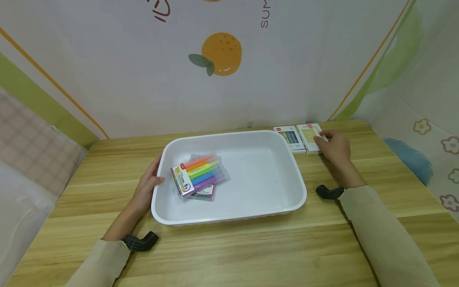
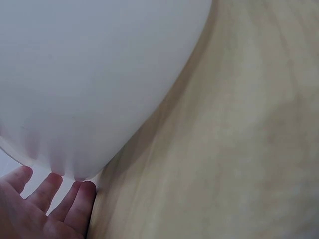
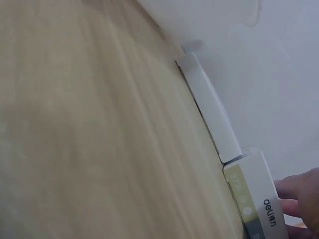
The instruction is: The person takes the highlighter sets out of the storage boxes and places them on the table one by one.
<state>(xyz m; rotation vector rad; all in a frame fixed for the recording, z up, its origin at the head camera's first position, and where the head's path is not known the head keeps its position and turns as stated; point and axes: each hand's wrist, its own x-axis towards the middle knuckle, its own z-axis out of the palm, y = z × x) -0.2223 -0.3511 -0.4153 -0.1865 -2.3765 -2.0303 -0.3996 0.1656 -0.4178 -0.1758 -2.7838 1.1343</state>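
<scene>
A white plastic tray [image 1: 258, 179] stands on the table, and my left hand [image 1: 145, 187] holds its left side. The thumb lies over the rim; in the left wrist view, fingertips [image 2: 85, 188] rest against the outer wall. Inside the tray, a clear pack of rainbow-coloured highlighters [image 1: 201, 175] lies across another flat pack [image 1: 206, 193], mostly hidden beneath it. My right hand [image 1: 335, 148] grips a white-and-green deli box [image 1: 309, 135] by its right side, behind the tray's right end. Close beside it lies a white box with a coloured-stick picture [image 1: 290, 138].
The wooden table [image 1: 229, 255] backs onto a white curtain [image 1: 143, 79] with printed fruit. A flower-printed cloth [image 1: 430, 139] hangs at the right. Black wrist-worn devices [image 1: 140, 241] sit at both sleeve cuffs.
</scene>
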